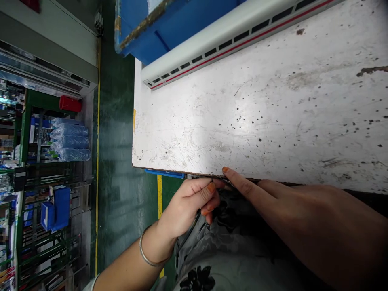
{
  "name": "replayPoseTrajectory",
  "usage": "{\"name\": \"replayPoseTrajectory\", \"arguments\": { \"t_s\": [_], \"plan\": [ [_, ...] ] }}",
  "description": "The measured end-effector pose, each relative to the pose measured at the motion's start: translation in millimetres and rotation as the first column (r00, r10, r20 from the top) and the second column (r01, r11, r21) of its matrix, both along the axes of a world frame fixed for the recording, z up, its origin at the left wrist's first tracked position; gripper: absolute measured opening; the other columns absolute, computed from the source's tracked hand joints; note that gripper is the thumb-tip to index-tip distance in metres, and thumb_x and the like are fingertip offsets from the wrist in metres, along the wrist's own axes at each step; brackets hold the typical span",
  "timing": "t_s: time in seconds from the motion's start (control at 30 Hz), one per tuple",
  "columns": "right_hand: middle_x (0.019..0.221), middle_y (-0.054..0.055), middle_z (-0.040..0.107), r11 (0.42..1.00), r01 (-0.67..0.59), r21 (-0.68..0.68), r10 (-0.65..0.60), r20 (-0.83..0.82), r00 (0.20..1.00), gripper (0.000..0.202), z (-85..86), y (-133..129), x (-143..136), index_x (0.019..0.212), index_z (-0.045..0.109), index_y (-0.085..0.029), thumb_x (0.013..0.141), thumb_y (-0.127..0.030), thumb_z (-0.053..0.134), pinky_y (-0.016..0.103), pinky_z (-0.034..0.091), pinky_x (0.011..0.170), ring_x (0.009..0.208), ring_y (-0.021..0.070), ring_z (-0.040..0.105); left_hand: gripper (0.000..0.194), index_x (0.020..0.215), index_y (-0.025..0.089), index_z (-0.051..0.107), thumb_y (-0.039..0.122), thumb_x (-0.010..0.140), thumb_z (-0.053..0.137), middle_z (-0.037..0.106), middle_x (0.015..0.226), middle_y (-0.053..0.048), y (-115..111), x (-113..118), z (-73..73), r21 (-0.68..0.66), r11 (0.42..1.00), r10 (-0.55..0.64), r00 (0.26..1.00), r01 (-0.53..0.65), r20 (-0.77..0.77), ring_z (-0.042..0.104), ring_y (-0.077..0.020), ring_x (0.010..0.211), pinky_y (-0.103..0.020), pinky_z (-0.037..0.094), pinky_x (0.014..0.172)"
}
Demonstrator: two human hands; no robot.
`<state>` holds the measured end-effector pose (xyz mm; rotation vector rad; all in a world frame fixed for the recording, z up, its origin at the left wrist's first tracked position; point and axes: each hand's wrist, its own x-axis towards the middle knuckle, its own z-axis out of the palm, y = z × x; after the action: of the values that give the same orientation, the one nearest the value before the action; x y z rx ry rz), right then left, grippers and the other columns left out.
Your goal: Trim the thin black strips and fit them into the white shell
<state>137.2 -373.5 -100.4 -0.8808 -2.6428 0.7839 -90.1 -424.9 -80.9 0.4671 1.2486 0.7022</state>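
My left hand (194, 200) is closed at the front edge of the worktable (188, 133), thumb pressed against curled fingers. Whatever lies in that pinch is too small and hidden to make out. A thin dark strip (195, 220) shows just below these fingers, against the patterned clothing on my lap. My right hand (287, 214) is beside it on the right, index finger stretched out with its tip on the table's edge. Its other fingers are mostly hidden below. Between both hands, a thin dark sliver (224, 180) shows at the edge; its kind is unclear.
A long white housing (212, 44) with dark slots and a red stripe lies across the table's far side, before a blue bin (176, 28). On the left are a green floor (121, 202) and shelving with bagged bundles (71, 141) and blue boxes (60, 208).
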Motion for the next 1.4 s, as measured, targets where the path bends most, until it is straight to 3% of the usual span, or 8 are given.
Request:
{"name": "replayPoseTrajectory", "arguments": {
  "t_s": [0.43, 0.57, 0.73, 0.93, 1.23, 1.4],
  "plan": [
    [0.090, 0.000, 0.071, 0.996, 0.021, 0.087, -0.020, -0.009, 1.000, 0.092, 3.0, 0, -4, 0.158, 0.042, -0.012, 0.067, -0.016, 0.054, 0.037, 0.043, 0.031, 0.040, 0.0158, 0.057, 0.026, 0.086, 0.014, 0.073, 0.038, 0.094, 0.071, 0.039, 0.058, 0.005, 2, 3, -0.9, -0.091, 0.990, 0.109, 0.993, -0.105, 0.049, 0.032, -0.0084, 0.053, -0.019, 0.033, 0.048],
    [0.082, 0.000, 0.067, 0.993, -0.006, 0.122, 0.008, -0.015, 1.000, 0.091, 3.2, 1, -6, 0.156, 0.044, -0.010, 0.065, -0.013, 0.055, 0.036, 0.042, 0.031, 0.039, 0.0156, 0.054, 0.034, 0.069, 0.015, 0.063, 0.039, 0.091, 0.074, 0.038, 0.057, 0.005, 4, 4, -1.1, -0.097, 0.989, 0.115, 0.992, -0.109, 0.060, 0.031, -0.0081, 0.052, -0.020, 0.030, 0.048],
    [0.077, -0.001, 0.063, 0.986, -0.002, 0.169, 0.004, -0.014, 1.000, 0.090, 3.5, 2, -7, 0.154, 0.047, -0.010, 0.064, -0.012, 0.054, 0.036, 0.041, 0.032, 0.038, 0.0149, 0.052, 0.043, 0.062, 0.016, 0.056, 0.043, 0.087, 0.078, 0.037, 0.055, 0.005, 5, 5, -4.7, -0.093, 0.987, 0.140, 0.987, -0.132, 0.084, 0.030, -0.0071, 0.050, -0.021, 0.026, 0.047],
    [0.078, -0.002, 0.062, 0.988, -0.007, 0.152, 0.006, 0.008, 1.000, 0.091, 6.0, 2, -6, 0.156, 0.044, -0.011, 0.065, -0.012, 0.057, 0.036, 0.038, 0.035, 0.040, 0.0152, 0.052, 0.047, 0.060, 0.017, 0.052, 0.046, 0.086, 0.079, 0.037, 0.054, 0.005, 7, 4, -4.2, -0.088, 0.990, 0.117, 0.991, -0.111, 0.068, 0.029, -0.0065, 0.048, -0.022, 0.024, 0.046],
    [0.068, -0.001, 0.053, 0.985, 0.017, 0.174, -0.016, -0.007, 1.000, 0.089, 7.1, -1, -7, 0.151, 0.051, -0.008, 0.062, -0.012, 0.059, 0.037, 0.027, 0.035, 0.038, 0.0169, 0.037, 0.047, 0.060, 0.017, 0.049, 0.044, 0.087, 0.077, 0.036, 0.055, 0.005, 9, 3, -1.5, -0.105, 0.990, 0.096, 0.994, -0.091, 0.047, 0.027, -0.0066, 0.050, -0.022, 0.020, 0.047],
    [0.066, -0.001, 0.049, 0.979, 0.033, 0.200, -0.035, 0.005, 0.999, 0.081, 7.4, -1, -10, 0.150, 0.053, -0.008, 0.070, -0.013, 0.057, 0.036, 0.024, 0.037, 0.040, 0.0176, 0.034, 0.049, 0.058, 0.017, 0.049, 0.045, 0.089, 0.074, 0.036, 0.055, 0.005, 10, 1, -1.5, -0.109, 0.992, 0.075, 0.996, -0.068, 0.055, 0.027, -0.0066, 0.049, -0.023, 0.019, 0.047]
  ]
}}
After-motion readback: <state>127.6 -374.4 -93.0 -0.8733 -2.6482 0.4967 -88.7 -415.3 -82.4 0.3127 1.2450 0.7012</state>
